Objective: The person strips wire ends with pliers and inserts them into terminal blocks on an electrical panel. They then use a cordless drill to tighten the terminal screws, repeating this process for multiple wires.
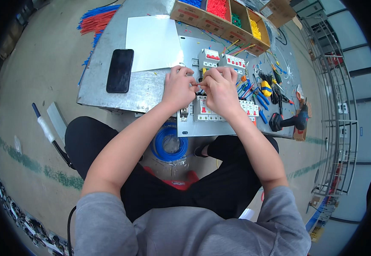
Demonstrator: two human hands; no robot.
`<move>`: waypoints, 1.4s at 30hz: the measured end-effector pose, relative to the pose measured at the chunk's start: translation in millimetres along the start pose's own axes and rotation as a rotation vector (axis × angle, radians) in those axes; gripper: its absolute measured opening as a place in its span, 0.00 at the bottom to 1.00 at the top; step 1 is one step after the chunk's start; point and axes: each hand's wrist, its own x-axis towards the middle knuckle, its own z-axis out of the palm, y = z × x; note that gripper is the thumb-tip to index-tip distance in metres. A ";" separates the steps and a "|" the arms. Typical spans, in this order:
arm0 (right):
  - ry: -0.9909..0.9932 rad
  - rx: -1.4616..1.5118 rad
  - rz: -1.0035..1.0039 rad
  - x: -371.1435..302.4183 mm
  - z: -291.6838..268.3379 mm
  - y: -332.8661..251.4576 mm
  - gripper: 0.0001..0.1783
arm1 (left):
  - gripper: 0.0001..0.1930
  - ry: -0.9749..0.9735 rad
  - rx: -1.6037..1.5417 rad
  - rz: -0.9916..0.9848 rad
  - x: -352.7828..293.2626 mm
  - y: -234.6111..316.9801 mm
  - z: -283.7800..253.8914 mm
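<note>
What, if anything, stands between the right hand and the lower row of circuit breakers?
Nothing visible does: the right hand is over the metal panel, partly covering the lower row of circuit breakers from this view. Whatever lies directly beneath the hand is hidden.

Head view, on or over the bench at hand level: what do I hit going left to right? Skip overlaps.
Black phone → left hand → right hand → blue tool handle → cordless drill.

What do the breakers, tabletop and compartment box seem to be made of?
Breakers: probably moulded plastic, pale grey, fairly smooth, with crisp block edges.
Tabletop: likely bare metal, grey, with streaky glare.
Box: apparently cardboard, matte brown with printed sides.
</note>
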 end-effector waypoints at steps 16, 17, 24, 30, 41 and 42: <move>0.076 0.115 0.027 5.4 -9.7 3.0 0.02 | 0.06 -0.108 0.030 -0.112 12.7 -0.5 -5.5; 0.087 0.164 0.054 3.0 -7.3 8.8 0.02 | 0.06 -0.093 0.018 -0.095 12.9 -0.3 -5.1; -0.028 0.071 0.072 23.3 -12.6 13.5 0.10 | 0.06 -0.006 -0.011 -0.077 5.1 -4.4 -0.2; -0.094 -0.058 0.007 30.4 13.7 8.3 0.03 | 0.07 -0.021 0.044 -0.072 6.5 -3.7 0.4; -0.055 -0.057 0.060 21.9 18.6 9.1 0.01 | 0.07 -0.062 0.067 -0.080 4.7 3.6 -3.8; -0.054 -0.039 0.054 20.1 16.8 9.3 0.01 | 0.06 -0.050 0.078 -0.074 5.3 3.4 -3.7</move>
